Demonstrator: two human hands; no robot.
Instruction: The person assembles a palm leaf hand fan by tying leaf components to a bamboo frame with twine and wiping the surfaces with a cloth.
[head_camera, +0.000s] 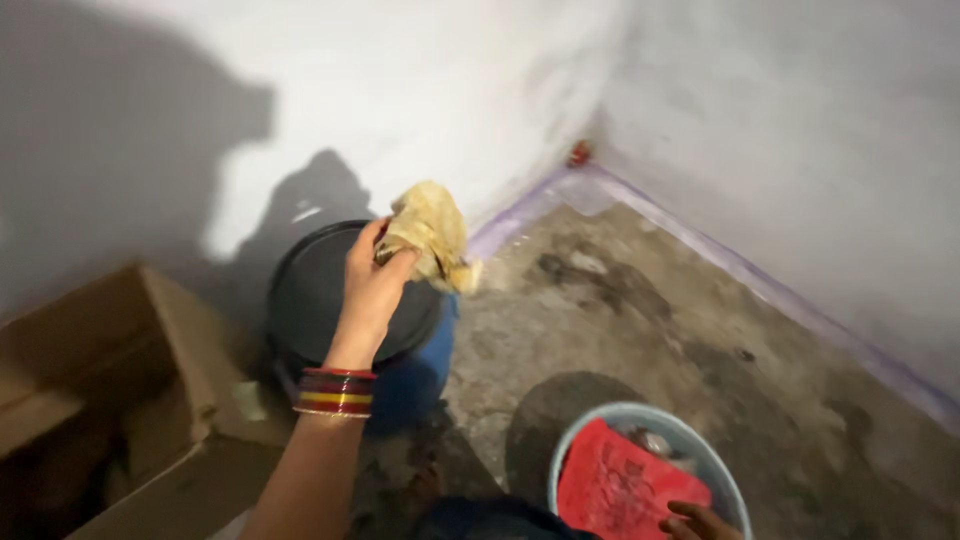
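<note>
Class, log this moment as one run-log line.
left hand: holds yellow cloth over black drum lid | right hand: on bucket rim beside red bag

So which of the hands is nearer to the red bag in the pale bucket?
Right. The right hand rests at the red bag's lower edge, in the bucket; the left hand is raised over the black lid, holding a yellow cloth.

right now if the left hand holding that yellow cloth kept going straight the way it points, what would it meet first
Probably the white wall. The left hand holds the yellow cloth above the black lid of the blue drum, pointing toward the wall; depth is unclear.
</note>
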